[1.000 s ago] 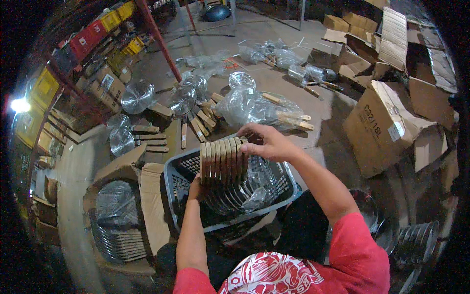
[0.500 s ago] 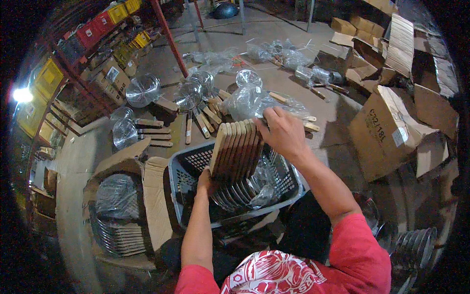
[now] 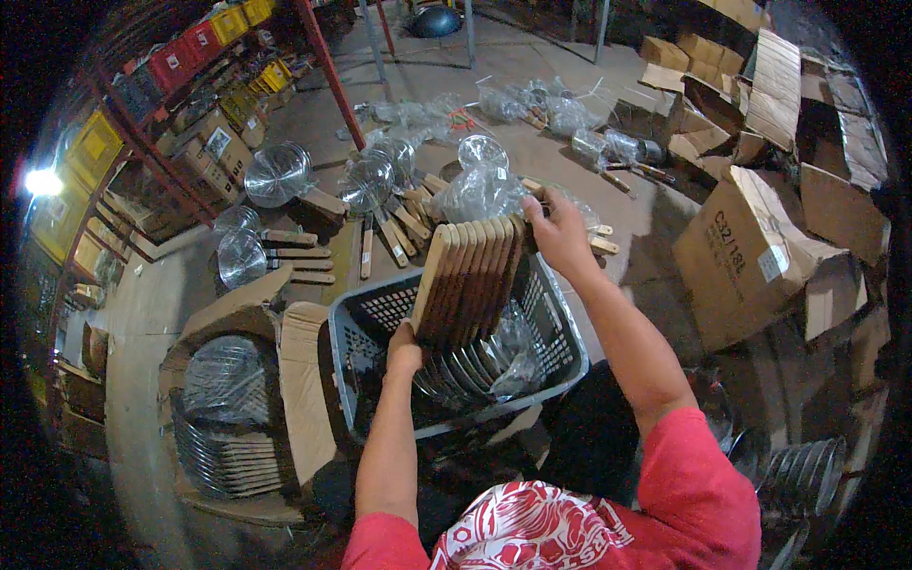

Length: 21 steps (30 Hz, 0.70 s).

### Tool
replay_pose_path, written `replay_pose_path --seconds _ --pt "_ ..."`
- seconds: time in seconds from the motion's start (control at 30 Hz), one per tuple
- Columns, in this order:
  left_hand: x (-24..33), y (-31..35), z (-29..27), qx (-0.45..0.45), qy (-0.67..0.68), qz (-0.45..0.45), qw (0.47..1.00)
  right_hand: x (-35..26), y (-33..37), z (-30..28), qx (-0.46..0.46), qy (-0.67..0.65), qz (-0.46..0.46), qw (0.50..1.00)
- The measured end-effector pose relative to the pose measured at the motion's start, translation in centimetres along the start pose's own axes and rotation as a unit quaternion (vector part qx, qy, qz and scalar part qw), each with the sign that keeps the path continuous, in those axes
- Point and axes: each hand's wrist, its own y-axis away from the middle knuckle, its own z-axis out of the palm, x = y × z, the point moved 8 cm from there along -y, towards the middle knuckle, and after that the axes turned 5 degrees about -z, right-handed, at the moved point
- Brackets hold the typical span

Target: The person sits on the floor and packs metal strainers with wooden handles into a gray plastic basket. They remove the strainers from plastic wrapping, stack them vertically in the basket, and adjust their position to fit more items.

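Note:
A row of wooden pan handles [image 3: 470, 280] stands upright, packed side by side, above a grey plastic basket [image 3: 343, 389]. Their metal pans [image 3: 454, 369] sit inside it, edge to edge. My left hand [image 3: 405, 350] grips the lower left side of the row; most of its fingers are hidden behind the wood. At the top right end, my right hand [image 3: 560, 233] is closed round the outermost handle, thumb on the near side. Crumpled clear plastic wrap [image 3: 518, 366] lies in the basket beside the pans.
An open carton [image 3: 309, 380] of stacked pans stands left of the basket. Beyond it, loose wooden-handled pans [image 3: 277, 175] and plastic bags [image 3: 475, 190] cover the floor. A large carton [image 3: 736, 271] stands at right, with more pans [image 3: 803, 475] near my right elbow.
The row of handles has shifted slightly up and right. My right hand has moved up and right along with the row's end; my left hand has moved a little to the right.

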Motion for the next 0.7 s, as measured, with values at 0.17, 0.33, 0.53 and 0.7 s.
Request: replay_pose_path --seconds 0.17,0.33,0.53,0.7 --pt "-4.9 -3.1 0.6 -0.026 0.231 -0.113 0.966 2.9 0.4 3.2 -0.039 -0.181 0.128 0.974" --pt "-5.0 -1.4 1.2 -0.048 0.496 -0.193 0.845 3.6 3.1 6.9 -0.111 -0.428 0.289 0.849" --pt "-2.6 -0.9 -1.1 0.002 -0.009 0.059 0.998 2.5 4.1 7.0 -0.197 -0.474 0.267 0.815" --pt "-1.5 -0.2 1.2 -0.128 0.369 -0.066 0.918 2.3 4.6 5.0 -0.322 -0.451 0.18 0.813"
